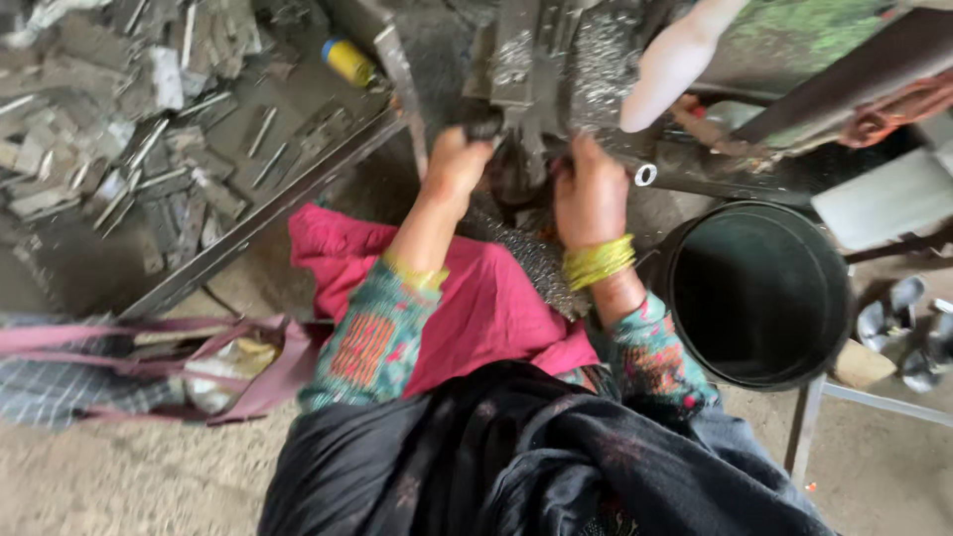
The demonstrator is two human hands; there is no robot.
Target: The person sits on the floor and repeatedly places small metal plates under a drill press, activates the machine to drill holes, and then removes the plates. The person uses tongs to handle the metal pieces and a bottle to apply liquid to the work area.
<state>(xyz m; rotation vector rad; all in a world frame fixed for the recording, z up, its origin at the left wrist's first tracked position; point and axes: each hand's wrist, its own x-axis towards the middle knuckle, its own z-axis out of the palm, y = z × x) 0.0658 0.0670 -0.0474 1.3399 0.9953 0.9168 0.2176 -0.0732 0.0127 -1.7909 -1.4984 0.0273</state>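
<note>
both arms reach forward over a pink cloth (pixel 476 298) on the lap. the left hand (pixel 457 164) is curled shut around a dark knob (pixel 483 121) on the metal machine (pixel 541 69). the right hand (pixel 589 194), yellow bangles (pixel 599 261) at the wrist, presses against the machine's lower part; whether its fingers close on anything cannot be told. steel wool (pixel 536 263) hangs between the wrists. a black bucket (pixel 759 293) stands just right of the right forearm; a tray of metal scraps (pixel 139 149) lies to the left, its edge near the left elbow.
</note>
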